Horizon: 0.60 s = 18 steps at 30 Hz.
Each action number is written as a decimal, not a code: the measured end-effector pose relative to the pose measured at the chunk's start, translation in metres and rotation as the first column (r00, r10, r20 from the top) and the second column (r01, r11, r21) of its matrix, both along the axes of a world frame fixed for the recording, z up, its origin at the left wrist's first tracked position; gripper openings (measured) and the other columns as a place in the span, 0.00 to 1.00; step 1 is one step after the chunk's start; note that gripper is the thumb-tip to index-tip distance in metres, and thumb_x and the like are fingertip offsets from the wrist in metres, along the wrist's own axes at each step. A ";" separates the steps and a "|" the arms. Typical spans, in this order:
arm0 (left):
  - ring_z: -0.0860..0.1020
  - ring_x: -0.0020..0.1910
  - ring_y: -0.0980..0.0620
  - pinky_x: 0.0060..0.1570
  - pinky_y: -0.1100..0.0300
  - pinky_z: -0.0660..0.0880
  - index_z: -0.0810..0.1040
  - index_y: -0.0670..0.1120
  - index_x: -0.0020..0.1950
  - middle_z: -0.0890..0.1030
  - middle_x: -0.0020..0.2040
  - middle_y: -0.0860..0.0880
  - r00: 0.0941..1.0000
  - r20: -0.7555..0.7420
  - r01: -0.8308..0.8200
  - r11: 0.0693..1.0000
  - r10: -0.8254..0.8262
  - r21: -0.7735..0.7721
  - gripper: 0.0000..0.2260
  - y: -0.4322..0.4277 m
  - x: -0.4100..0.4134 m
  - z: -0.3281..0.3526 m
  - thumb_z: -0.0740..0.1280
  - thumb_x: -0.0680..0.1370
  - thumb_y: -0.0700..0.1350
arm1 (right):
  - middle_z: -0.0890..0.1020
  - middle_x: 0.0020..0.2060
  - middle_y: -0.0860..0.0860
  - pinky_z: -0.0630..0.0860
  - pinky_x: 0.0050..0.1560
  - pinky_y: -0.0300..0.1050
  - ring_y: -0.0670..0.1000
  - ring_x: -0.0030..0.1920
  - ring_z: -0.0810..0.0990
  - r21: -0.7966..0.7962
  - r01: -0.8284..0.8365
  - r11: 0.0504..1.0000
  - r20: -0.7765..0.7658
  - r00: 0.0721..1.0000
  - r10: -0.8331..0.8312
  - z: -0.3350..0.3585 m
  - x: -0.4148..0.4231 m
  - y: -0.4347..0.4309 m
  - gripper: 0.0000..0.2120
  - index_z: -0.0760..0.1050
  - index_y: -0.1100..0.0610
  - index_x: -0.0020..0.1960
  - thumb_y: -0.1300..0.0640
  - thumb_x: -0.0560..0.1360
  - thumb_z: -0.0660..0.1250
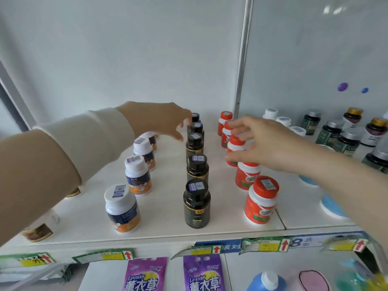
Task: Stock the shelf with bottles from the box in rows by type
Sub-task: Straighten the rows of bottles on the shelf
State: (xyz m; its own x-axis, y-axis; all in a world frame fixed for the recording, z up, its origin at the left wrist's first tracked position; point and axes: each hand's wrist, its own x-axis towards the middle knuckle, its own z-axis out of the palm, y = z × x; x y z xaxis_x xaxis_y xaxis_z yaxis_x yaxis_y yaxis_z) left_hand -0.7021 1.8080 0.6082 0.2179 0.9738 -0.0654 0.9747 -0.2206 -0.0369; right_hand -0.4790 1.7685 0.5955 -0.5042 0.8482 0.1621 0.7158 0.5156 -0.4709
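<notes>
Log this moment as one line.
left hand: open, fingertips by rearmost black bottle | right hand: fingers spread round a red bottle, grip unclear | shelf: bottles upright in rows by type
</notes>
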 end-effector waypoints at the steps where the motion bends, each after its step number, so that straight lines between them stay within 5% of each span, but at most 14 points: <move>1: 0.75 0.57 0.50 0.53 0.58 0.70 0.67 0.48 0.68 0.75 0.61 0.49 0.997 -0.075 -0.003 1.000 0.004 0.019 0.23 0.007 -0.003 0.002 0.68 0.75 0.49 | 0.73 0.67 0.49 0.70 0.64 0.44 0.48 0.64 0.72 0.029 0.009 1.000 0.052 0.999 -0.011 0.007 -0.003 0.011 0.34 0.64 0.52 0.70 0.48 0.68 0.73; 6: 0.75 0.57 0.47 0.56 0.54 0.73 0.65 0.47 0.69 0.75 0.62 0.47 0.979 -0.203 0.003 0.999 0.004 0.035 0.24 0.051 -0.007 -0.003 0.67 0.76 0.50 | 0.72 0.68 0.52 0.70 0.62 0.47 0.53 0.66 0.71 0.060 0.021 0.998 0.217 0.976 -0.033 0.010 -0.022 0.066 0.33 0.62 0.55 0.71 0.49 0.71 0.71; 13: 0.75 0.59 0.46 0.61 0.48 0.72 0.63 0.48 0.70 0.74 0.64 0.47 0.999 0.044 0.005 0.999 -0.004 -0.041 0.28 0.118 -0.017 -0.033 0.68 0.74 0.54 | 0.72 0.67 0.50 0.70 0.60 0.41 0.50 0.64 0.73 -0.113 -0.017 0.993 0.258 0.965 0.045 -0.025 -0.057 0.118 0.34 0.62 0.54 0.71 0.47 0.70 0.71; 18: 0.74 0.61 0.48 0.61 0.55 0.71 0.62 0.49 0.71 0.73 0.66 0.49 0.983 0.183 0.032 0.992 -0.009 -0.118 0.30 0.141 -0.021 -0.047 0.69 0.73 0.56 | 0.74 0.65 0.49 0.73 0.59 0.40 0.48 0.61 0.75 -0.221 -0.048 0.974 0.223 0.970 0.098 -0.041 -0.076 0.133 0.35 0.63 0.53 0.70 0.46 0.69 0.72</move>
